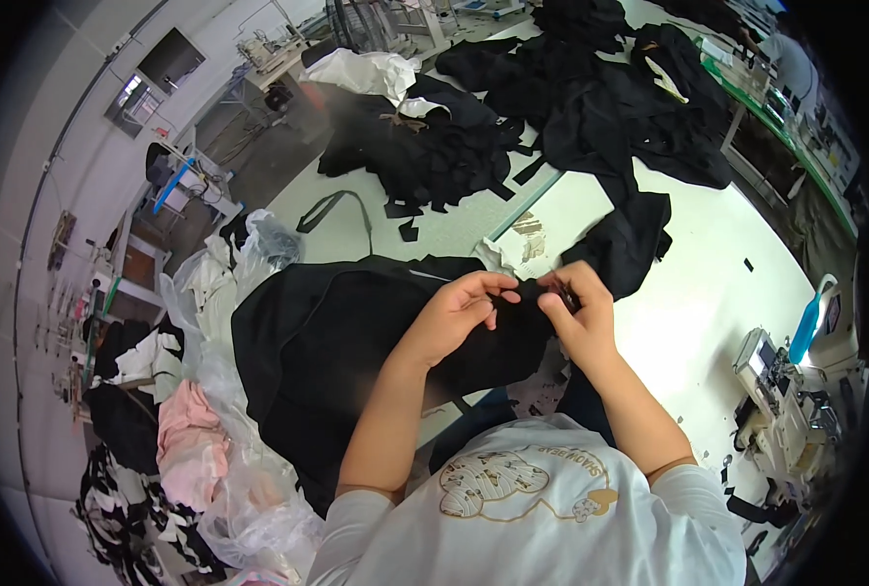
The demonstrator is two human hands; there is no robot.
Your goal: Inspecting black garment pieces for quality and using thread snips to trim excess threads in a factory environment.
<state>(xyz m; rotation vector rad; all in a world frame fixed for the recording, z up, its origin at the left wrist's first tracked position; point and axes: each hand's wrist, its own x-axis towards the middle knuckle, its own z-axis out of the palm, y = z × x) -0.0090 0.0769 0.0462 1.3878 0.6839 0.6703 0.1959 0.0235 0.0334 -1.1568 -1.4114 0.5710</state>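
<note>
A large black garment [327, 332] lies across the near edge of the pale work table [708, 293] and drapes toward my lap. My left hand [459, 311] pinches a fold of this black fabric near its upper right corner. My right hand [579, 311] grips the same fold from the other side, fingertips almost touching the left ones. A small dark object seems to sit between my right fingers, too small to identify. Both forearms rise from the lower edge over my white printed shirt.
Heaps of black fabric pieces [571, 107] cover the far half of the table, with a white cloth [366, 70] beside them. Clear plastic bags with pink and white cloth [195, 439] sit at my left. A sewing machine [771, 376] stands at the right.
</note>
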